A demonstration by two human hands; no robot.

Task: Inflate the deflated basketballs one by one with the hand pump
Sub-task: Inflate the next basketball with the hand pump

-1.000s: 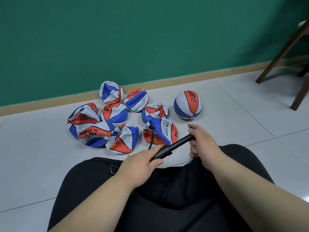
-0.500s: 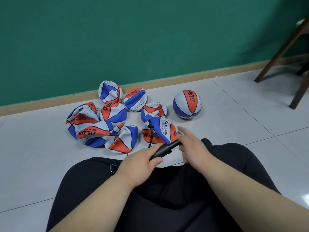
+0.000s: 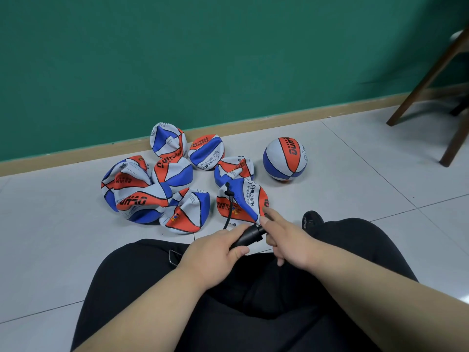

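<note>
Pump stroke driven home: your right hand (image 3: pixel 286 242), wrapped a second ago around the drawn-out handle of the hand pump (image 3: pixel 247 236) well off to the right, has travelled inward and now sits against the end of the black barrel. The rod that showed between your two hands is no longer visible. Your grip has loosened on the way, and the fingers that were curled tight now lie straightened, with the fingertips (image 3: pixel 271 215) reaching the edge of the nearest deflated basketball (image 3: pixel 243 199). The toe of a black shoe (image 3: pixel 312 221) has come into sight beside your right knee.
</note>
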